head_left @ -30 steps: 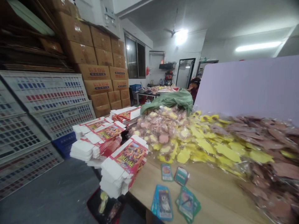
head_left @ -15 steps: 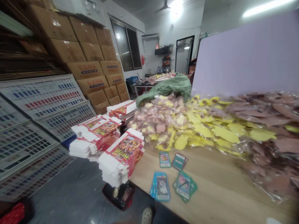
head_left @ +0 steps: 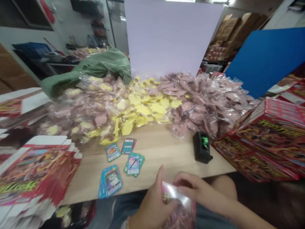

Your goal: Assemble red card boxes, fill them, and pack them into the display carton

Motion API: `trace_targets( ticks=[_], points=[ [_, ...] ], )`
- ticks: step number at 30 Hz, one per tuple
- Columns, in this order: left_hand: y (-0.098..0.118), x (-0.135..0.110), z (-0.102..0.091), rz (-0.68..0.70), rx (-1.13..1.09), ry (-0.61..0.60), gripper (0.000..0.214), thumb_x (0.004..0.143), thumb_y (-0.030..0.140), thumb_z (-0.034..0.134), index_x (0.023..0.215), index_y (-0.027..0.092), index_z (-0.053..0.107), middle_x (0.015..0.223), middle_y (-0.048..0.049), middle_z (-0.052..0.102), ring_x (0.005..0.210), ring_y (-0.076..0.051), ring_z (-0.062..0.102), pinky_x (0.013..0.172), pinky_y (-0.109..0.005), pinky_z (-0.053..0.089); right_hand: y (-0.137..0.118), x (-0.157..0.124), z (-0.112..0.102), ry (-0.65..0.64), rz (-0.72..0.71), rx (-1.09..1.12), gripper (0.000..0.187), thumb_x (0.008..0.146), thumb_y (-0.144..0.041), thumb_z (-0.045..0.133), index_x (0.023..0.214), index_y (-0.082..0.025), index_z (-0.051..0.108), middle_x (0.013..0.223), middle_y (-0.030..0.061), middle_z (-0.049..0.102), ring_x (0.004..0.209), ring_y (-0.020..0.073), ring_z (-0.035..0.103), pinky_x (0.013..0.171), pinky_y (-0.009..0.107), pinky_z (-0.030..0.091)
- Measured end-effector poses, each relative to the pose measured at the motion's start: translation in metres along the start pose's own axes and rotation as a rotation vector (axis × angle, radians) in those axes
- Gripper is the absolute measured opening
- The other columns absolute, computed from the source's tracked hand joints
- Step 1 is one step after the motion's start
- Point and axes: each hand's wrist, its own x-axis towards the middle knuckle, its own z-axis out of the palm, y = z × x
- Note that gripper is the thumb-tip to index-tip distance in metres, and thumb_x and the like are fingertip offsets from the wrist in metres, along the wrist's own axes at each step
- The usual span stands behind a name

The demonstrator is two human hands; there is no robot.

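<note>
Both hands meet at the bottom centre of the frame: left hand (head_left: 151, 206) and right hand (head_left: 190, 187) each pinch a glossy clear packet (head_left: 172, 194), just below the near edge of the counter (head_left: 166, 152).

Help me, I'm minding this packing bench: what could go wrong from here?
The blue card pile lies right at the table edge, near the left hand; a brush could knock cards off. The flat cartons on the left are stacked askew and may slide. The shiny packet, held off the table between the left hand and the right hand, could drop.
</note>
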Motion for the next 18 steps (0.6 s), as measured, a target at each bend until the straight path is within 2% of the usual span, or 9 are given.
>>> trace_targets(
  ticks=[3, 6, 8, 10, 12, 14, 16, 17, 18],
  points=[
    [0.006, -0.004, -0.002, 0.02, 0.054, -0.047, 0.101, 0.063, 0.016, 0.066, 0.139, 0.021, 0.0, 0.104, -0.0032, 0.058, 0.083, -0.015, 0.055, 0.076, -0.027, 0.043, -0.006, -0.002, 0.003, -0.1, -0.025, 0.004, 0.03, 0.082, -0.038, 0.05, 0.1, -0.02, 0.064, 0.093, 0.0031, 0.066, 0.086, 0.0186, 0.058, 0.078, 0.029, 0.044],
    [0.01, -0.008, -0.004, 0.049, 0.042, -0.068, 0.106, 0.06, 0.018, 0.07, 0.139, 0.019, 0.0, 0.107, -0.0046, 0.058, 0.088, -0.017, 0.054, 0.081, -0.029, 0.042, -0.01, -0.006, 0.001, -0.106, 0.019, 0.115, 0.037, 0.085, -0.042, 0.044, 0.103, -0.018, 0.064, 0.09, 0.004, 0.068, 0.08, 0.0178, 0.06, 0.074, 0.029, 0.046],
    [0.01, -0.011, -0.003, 0.053, 0.029, -0.075, 0.105, 0.06, 0.02, 0.071, 0.139, 0.017, 0.003, 0.105, -0.0046, 0.059, 0.089, -0.018, 0.054, 0.083, -0.03, 0.042, -0.014, -0.009, -0.002, -0.146, 0.019, 0.127, 0.04, 0.085, -0.045, 0.043, 0.104, -0.017, 0.064, 0.09, 0.0038, 0.068, 0.082, 0.0182, 0.06, 0.076, 0.029, 0.046],
    [0.008, -0.013, -0.001, 0.029, -0.004, -0.073, 0.104, 0.061, 0.018, 0.071, 0.139, 0.019, 0.003, 0.101, -0.0034, 0.06, 0.085, -0.017, 0.056, 0.08, -0.029, 0.044, -0.019, -0.012, -0.001, -0.225, -0.008, 0.043, 0.042, 0.086, -0.046, 0.04, 0.105, -0.017, 0.063, 0.091, 0.0037, 0.067, 0.089, 0.0186, 0.058, 0.082, 0.031, 0.045],
    [0.006, -0.014, 0.0, 0.027, -0.048, -0.039, 0.105, 0.06, 0.016, 0.071, 0.139, 0.02, 0.003, 0.102, -0.0035, 0.059, 0.086, -0.016, 0.056, 0.081, -0.028, 0.044, -0.023, -0.018, 0.006, -0.243, -0.061, -0.096, 0.041, 0.086, -0.046, 0.04, 0.109, -0.018, 0.061, 0.096, 0.0049, 0.065, 0.094, 0.019, 0.057, 0.086, 0.032, 0.043],
    [0.01, -0.011, -0.004, 0.057, -0.098, -0.041, 0.101, 0.06, 0.016, 0.072, 0.139, 0.02, 0.009, 0.109, -0.0054, 0.056, 0.089, -0.017, 0.057, 0.081, -0.027, 0.045, -0.022, -0.026, 0.016, -0.175, -0.142, -0.231, 0.041, 0.085, -0.044, 0.044, 0.115, -0.02, 0.057, 0.106, 0.007, 0.061, 0.098, 0.0201, 0.055, 0.089, 0.034, 0.042],
    [0.024, -0.004, -0.016, 0.122, -0.107, -0.187, 0.079, 0.068, 0.02, 0.067, 0.136, 0.02, 0.027, 0.109, -0.0053, 0.057, 0.09, -0.017, 0.058, 0.081, -0.027, 0.046, -0.01, -0.033, 0.019, -0.054, -0.215, -0.298, 0.041, 0.084, -0.043, 0.046, 0.118, -0.023, 0.054, 0.117, 0.0088, 0.055, 0.107, 0.0216, 0.051, 0.093, 0.036, 0.039],
    [0.034, 0.002, -0.024, 0.177, -0.07, -0.28, 0.062, 0.073, 0.021, 0.063, 0.13, 0.021, 0.038, 0.105, -0.0041, 0.06, 0.089, -0.017, 0.059, 0.079, -0.027, 0.047, 0.0, -0.036, 0.015, 0.077, -0.223, -0.306, 0.041, 0.083, -0.044, 0.045, 0.117, -0.022, 0.054, 0.121, 0.0098, 0.052, 0.111, 0.0226, 0.048, 0.095, 0.037, 0.038],
    [0.045, 0.008, -0.032, 0.251, 0.004, -0.342, 0.046, 0.078, 0.021, 0.057, 0.124, 0.023, 0.048, 0.1, -0.0028, 0.062, 0.088, -0.017, 0.059, 0.078, -0.026, 0.047, 0.012, -0.037, 0.006, 0.28, -0.193, -0.299, 0.041, 0.082, -0.046, 0.044, 0.114, -0.022, 0.056, 0.122, 0.0108, 0.05, 0.114, 0.0234, 0.046, 0.097, 0.038, 0.037]
  ],
)
